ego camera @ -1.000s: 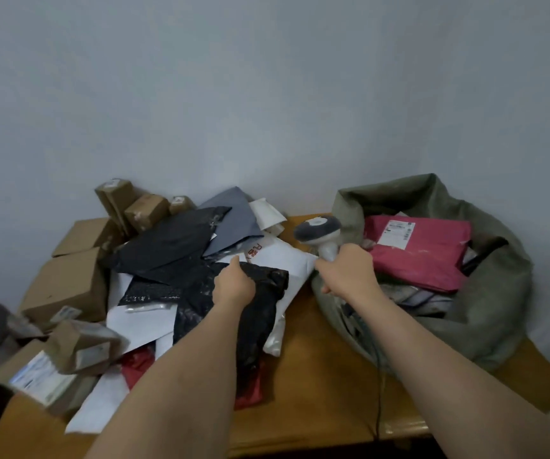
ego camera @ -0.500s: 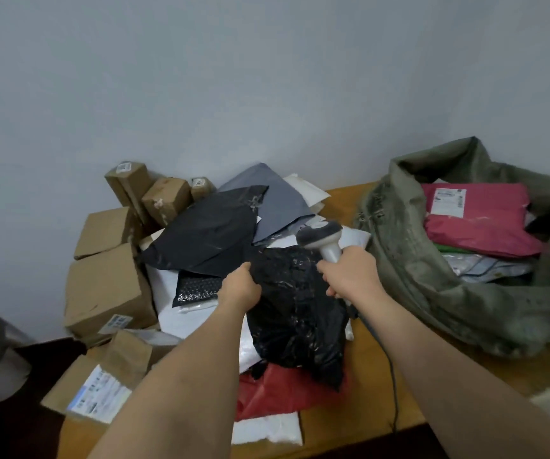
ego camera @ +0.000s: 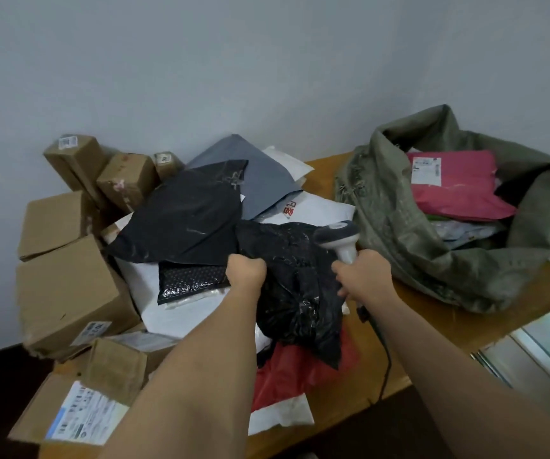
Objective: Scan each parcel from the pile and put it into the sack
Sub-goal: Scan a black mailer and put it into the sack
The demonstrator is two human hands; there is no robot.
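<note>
My left hand (ego camera: 245,270) grips the top edge of a crumpled black plastic parcel (ego camera: 295,293), which hangs in front of the pile. My right hand (ego camera: 361,276) holds the handle of a white barcode scanner (ego camera: 336,235); its grey head sits just above the parcel's upper right corner. The scanner's black cable (ego camera: 384,356) runs down along my right forearm. The green woven sack (ego camera: 409,240) lies open on the right of the table, with a pink parcel (ego camera: 458,187) on top inside it.
The pile holds a flat black mailer (ego camera: 184,213), a grey mailer (ego camera: 260,177), white mailers (ego camera: 320,210), a red bag (ego camera: 283,372) and brown cartons (ego camera: 65,293) at the left. The wooden table (ego camera: 359,385) ends near my arms. A wall stands behind.
The camera view has shifted slightly. Both hands with the black parcel and scanner stay together, the scanner head now closer to the parcel's upper right corner.
</note>
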